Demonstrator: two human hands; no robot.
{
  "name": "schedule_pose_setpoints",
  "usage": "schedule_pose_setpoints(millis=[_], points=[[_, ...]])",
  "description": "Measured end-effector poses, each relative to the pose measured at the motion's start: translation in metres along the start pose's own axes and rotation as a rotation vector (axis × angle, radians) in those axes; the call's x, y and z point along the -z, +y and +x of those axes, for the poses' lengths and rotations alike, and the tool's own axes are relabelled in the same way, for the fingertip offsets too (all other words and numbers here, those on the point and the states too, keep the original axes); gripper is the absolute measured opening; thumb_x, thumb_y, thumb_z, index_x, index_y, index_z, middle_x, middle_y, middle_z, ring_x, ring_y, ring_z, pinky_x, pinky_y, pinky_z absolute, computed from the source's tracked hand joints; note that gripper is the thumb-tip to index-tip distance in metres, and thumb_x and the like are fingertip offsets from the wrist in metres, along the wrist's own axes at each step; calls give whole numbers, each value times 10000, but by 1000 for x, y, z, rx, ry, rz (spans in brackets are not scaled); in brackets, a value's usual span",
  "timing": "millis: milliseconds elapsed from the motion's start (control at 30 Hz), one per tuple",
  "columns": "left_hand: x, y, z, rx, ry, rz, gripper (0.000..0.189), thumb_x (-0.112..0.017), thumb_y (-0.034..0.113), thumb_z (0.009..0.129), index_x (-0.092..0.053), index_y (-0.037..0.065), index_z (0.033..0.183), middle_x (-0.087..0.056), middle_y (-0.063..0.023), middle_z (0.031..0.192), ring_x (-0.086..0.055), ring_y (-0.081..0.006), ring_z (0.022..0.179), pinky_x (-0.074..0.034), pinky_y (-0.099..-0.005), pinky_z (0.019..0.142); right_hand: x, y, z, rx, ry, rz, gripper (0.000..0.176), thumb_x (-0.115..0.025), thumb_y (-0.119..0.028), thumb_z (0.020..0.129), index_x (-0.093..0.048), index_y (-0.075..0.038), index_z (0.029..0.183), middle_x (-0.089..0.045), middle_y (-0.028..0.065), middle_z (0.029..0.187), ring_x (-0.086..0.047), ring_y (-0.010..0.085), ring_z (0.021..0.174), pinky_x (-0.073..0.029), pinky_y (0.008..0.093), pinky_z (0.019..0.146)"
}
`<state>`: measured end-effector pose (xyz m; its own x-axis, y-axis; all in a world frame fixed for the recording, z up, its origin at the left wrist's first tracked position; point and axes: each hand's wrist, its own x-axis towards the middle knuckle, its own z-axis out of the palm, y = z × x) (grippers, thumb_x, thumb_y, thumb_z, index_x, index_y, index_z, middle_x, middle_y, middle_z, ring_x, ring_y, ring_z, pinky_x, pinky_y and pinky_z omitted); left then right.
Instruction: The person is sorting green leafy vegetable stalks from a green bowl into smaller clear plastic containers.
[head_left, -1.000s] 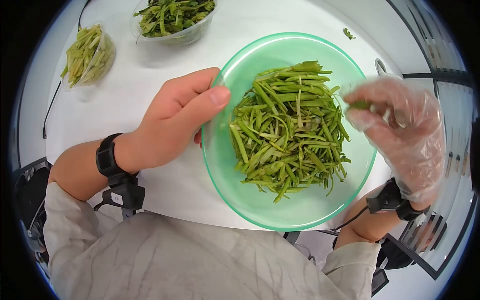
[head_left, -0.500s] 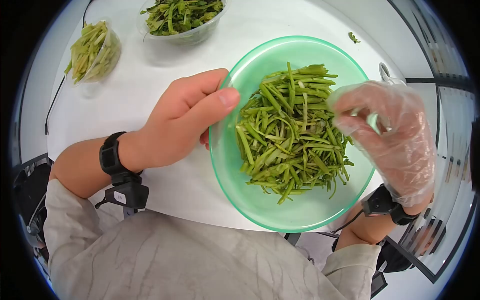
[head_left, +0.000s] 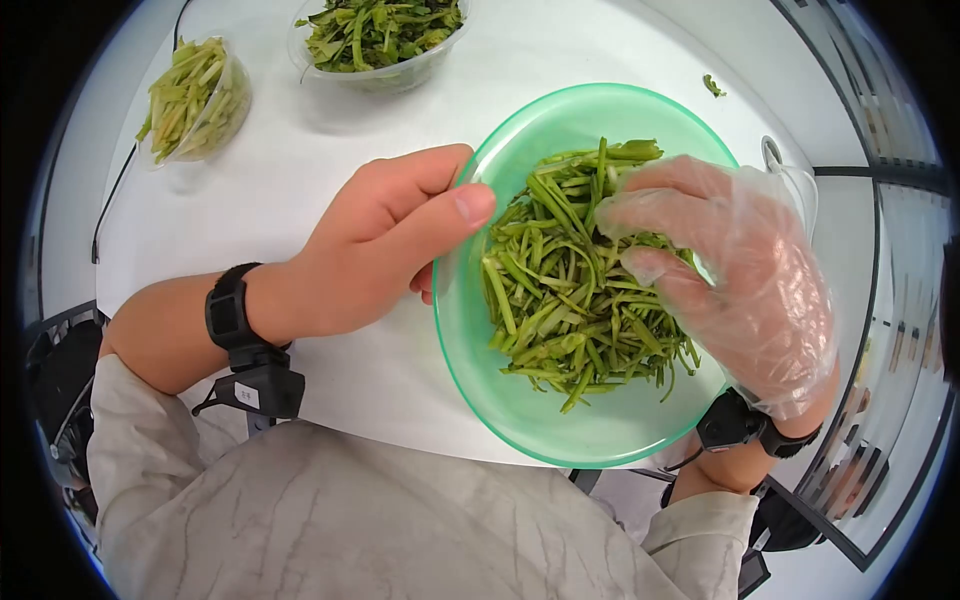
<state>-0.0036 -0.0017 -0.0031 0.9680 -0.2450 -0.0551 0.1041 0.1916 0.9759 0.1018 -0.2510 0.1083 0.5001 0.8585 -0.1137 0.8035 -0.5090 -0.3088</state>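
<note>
Stems [head_left: 560,310] in bowl [head_left: 600,440], apparently on table [head_left: 350,390]; tubs [head_left: 400,78] behind, left.

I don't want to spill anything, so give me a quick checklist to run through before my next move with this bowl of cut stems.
1. Left hand gripping the green bowl: ok, at the rim.
2. Right hand gloved: ok, clear plastic glove on.
3. Cut stems inside the bowl: ok, heaped in the middle.
4. Bowl well back from the table's edge: not ok, its near rim reaches the edge in this view.
5. Table free of loose bits: not ok, a green scrap lies beyond the bowl.
6. Bowl's base level: cannot tell, hidden.
</note>
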Motion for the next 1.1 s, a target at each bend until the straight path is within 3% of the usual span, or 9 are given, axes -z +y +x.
schedule_pose_setpoints(millis=[467,767,933,1100], points=[[0,0,1,3,-2,-4,319,-498,315,1148,-649,43,1079,-593,45,797,-502,-22,622,-438,-220,552,-13,-8,6,-46,-69,-63,360,-780,-7,809,-734,-79,1158,-674,146,1204,-663,402,1031,-541,485,892],[1,1,1,12,-3,18,322,-509,324,1142,-638,43,1050,-592,39,790,-507,-24,620,-444,-220,553,-3,-12,3,-17,-12,-22,317,-748,15,808,-727,-55,1116,-695,145,1179,-687,388,1017,-557,461,855],[1,0,1,6,-6,-8,316,-515,322,1140,-641,44,1062,-585,42,794,-509,-24,622,-450,-218,553,-9,-6,12,74,224,-83,337,-717,39,817,-734,-46,1142,-694,160,1229,-712,367,975,-576,436,814],[0,2,1,5,-18,-14,313,-514,322,1141,-647,44,1083,-582,48,808,-509,-20,630,-452,-217,554,-7,-5,8,58,183,-63,318,-691,59,827,-738,-35,1127,-694,152,1189,-697,357,995,-570,427,854]])
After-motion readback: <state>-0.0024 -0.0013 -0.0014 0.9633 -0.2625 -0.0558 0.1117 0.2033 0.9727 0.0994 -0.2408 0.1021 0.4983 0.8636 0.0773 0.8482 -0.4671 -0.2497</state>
